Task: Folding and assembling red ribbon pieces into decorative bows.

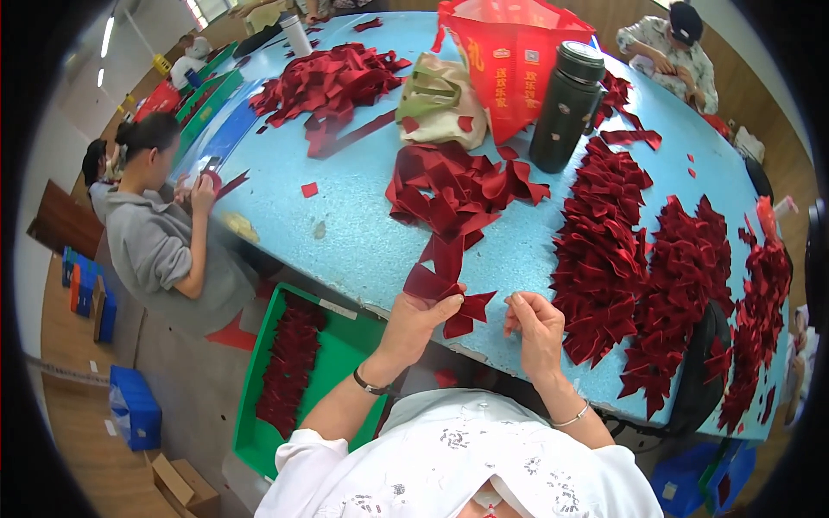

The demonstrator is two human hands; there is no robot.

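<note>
Well left of the dark flask [564, 112] and nearer the wearer, a green tray [341, 358] holds a ribbon row [289, 367]. The left hand [416, 321], left of the flask, pinches a dark red ribbon piece [467, 322], thumb against fingers. The right hand [537, 332], wearer's side of the flask, is half-curled; any grip cannot be determined.

Most fingers of the left hand [419, 319] are hidden behind the red ribbon [434, 283]; whether the right hand [537, 328] pinches anything is too small to tell. Beyond them, a dark flask [561, 121] covers part of a red bag [514, 65]. At the near right edge of the table [337, 207], a black bag [704, 371] partly hides a ribbon row [678, 293].
</note>
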